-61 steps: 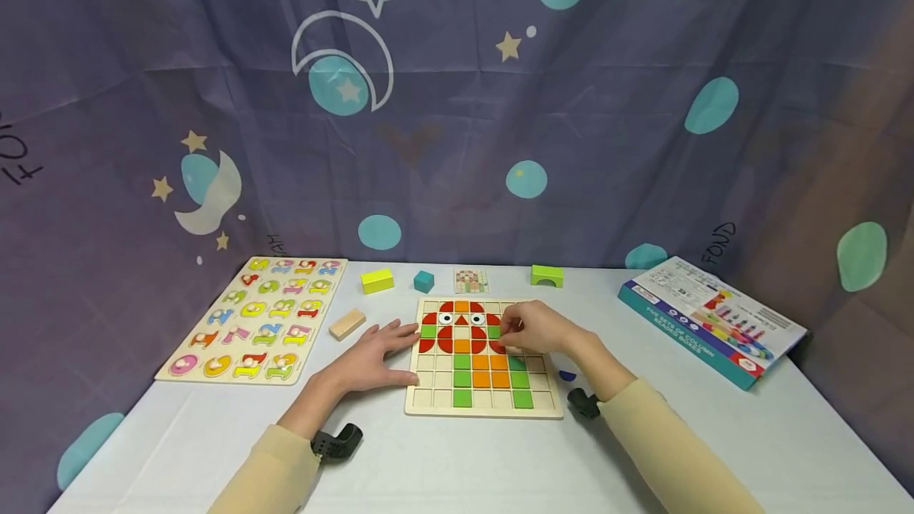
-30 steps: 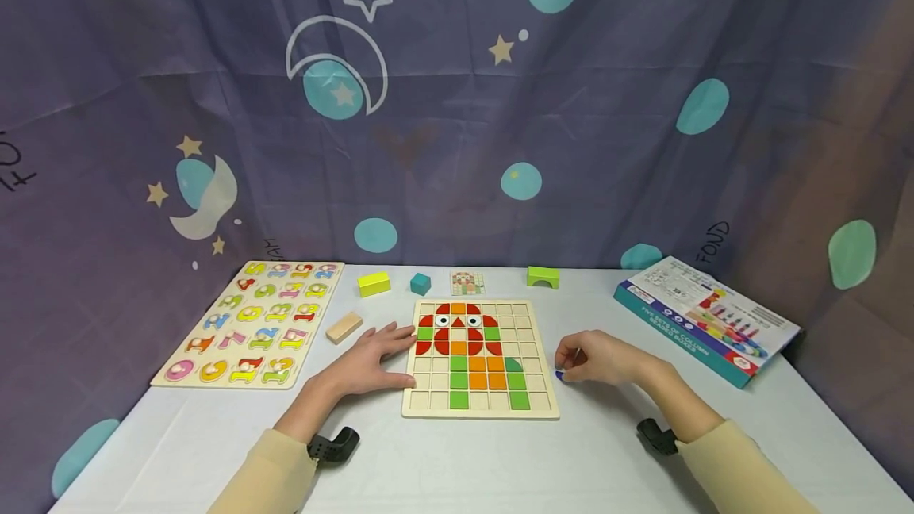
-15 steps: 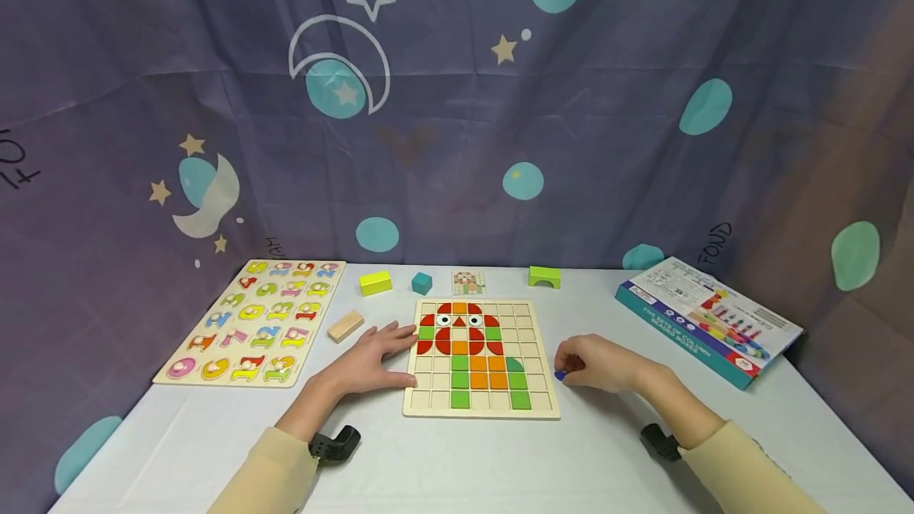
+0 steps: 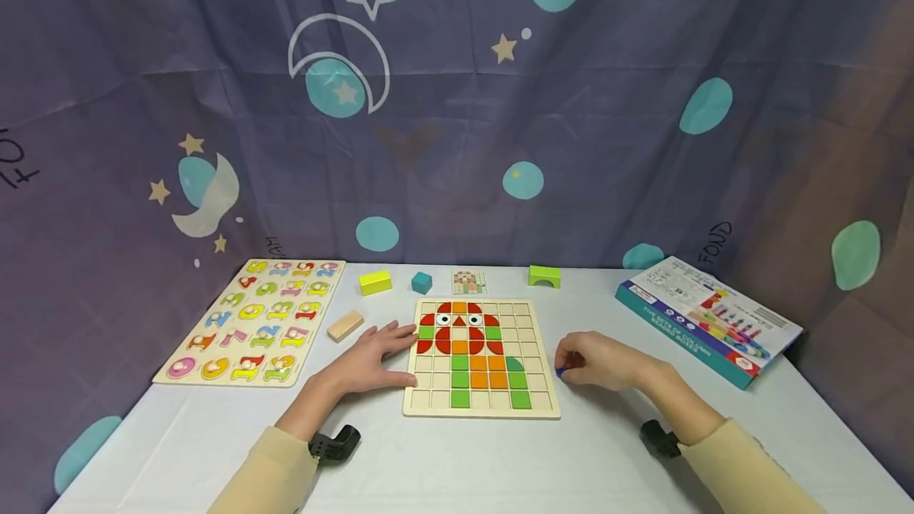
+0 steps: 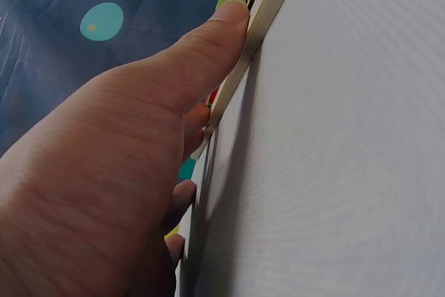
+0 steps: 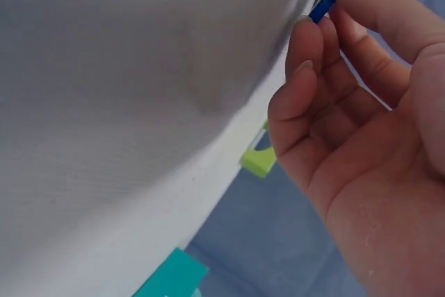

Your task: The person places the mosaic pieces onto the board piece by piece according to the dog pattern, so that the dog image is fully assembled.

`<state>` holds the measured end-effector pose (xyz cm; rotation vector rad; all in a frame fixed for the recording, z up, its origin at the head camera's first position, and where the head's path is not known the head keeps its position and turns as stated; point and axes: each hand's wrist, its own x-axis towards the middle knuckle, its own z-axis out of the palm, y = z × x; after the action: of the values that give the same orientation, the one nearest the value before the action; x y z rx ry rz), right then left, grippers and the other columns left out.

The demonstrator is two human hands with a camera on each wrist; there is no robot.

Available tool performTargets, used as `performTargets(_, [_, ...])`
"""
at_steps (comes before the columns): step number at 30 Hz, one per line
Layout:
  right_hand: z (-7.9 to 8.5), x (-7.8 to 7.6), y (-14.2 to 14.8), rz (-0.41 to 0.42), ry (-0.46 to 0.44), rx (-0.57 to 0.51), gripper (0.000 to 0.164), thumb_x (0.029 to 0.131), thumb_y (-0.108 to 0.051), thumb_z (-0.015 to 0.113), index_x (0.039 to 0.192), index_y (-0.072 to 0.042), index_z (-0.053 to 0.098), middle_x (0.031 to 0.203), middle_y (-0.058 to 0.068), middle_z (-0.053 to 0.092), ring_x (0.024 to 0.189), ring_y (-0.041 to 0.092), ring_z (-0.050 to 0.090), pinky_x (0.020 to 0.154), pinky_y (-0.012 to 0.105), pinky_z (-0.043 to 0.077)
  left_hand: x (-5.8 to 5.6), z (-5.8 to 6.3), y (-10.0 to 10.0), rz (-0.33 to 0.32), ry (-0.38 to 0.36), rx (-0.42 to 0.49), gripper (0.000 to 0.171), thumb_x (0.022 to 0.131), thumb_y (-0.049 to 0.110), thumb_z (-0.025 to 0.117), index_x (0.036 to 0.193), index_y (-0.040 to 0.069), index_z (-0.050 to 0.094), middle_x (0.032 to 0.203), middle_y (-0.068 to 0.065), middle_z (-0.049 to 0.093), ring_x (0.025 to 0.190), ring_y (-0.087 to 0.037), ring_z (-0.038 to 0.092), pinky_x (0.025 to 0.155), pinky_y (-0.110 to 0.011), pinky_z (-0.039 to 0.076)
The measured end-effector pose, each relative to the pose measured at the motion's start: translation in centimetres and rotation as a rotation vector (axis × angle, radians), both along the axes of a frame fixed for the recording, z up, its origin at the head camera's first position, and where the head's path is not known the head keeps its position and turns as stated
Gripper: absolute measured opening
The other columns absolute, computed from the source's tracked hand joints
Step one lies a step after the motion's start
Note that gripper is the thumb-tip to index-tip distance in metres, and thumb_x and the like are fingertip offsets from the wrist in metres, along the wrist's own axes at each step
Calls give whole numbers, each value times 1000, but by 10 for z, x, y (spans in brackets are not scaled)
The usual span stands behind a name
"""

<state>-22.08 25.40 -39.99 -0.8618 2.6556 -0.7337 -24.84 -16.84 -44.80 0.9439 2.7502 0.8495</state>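
My right hand (image 4: 600,360) is just right of the mosaic board and pinches a small blue tile (image 6: 322,7) between thumb and fingertips, low over the table. Most of the tile is hidden by the fingers in the head view. At the board's left edge lies my left hand (image 4: 371,358), fingers spread and straight, with the thumb (image 5: 226,15) resting on the rim. The wooden mosaic board (image 4: 435,411) has a grid of square cells. Red, orange, green and eye-printed tiles form an owl-like figure on it, with a dark green rounded tile (image 4: 514,365) at its right side.
Behind the board stand a yellow block (image 4: 375,283), a teal cube (image 4: 422,283), a small picture card (image 4: 468,283) and a green arch block (image 4: 545,277). A plain wooden block (image 4: 346,327) and a number puzzle board (image 4: 166,375) lie left. A flat game box (image 4: 707,320) lies right.
My right hand has left the upper right of the figure, moved right and down to the blue tile on the table, and now pinches it. The left hand stays at the board's edge.
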Motion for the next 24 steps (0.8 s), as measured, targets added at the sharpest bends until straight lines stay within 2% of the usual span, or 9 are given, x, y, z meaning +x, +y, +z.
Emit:
performTargets(9, [6, -8, -15, 35, 17, -35, 11, 90, -5, 74, 97, -10, 67, 86, -6, 58, 82, 14, 54, 71, 26, 50, 0, -1, -1, 1, 0, -2, 81, 84, 53, 78, 149, 10, 52, 158, -3, 40, 151, -32, 21, 120, -57, 8])
performTargets(16, [1, -16, -33, 55, 9, -9, 9, 92, -5, 72, 95, -11, 66, 84, -6, 56, 81, 13, 54, 72, 26, 49, 0, -3, 0, -4, -3, 7, 81, 84, 52, 78, 148, 9, 52, 158, -3, 40, 151, -32, 21, 120, -57, 8])
performTargets(24, [-2, -21, -36, 64, 5, 6, 11, 92, -4, 73, 96, -13, 69, 89, -6, 58, 84, 14, 54, 76, 27, 51, -2, -2, -1, -3, 2, 7, 82, 84, 52, 78, 149, 10, 52, 158, -2, 40, 151, -31, 21, 121, -56, 7])
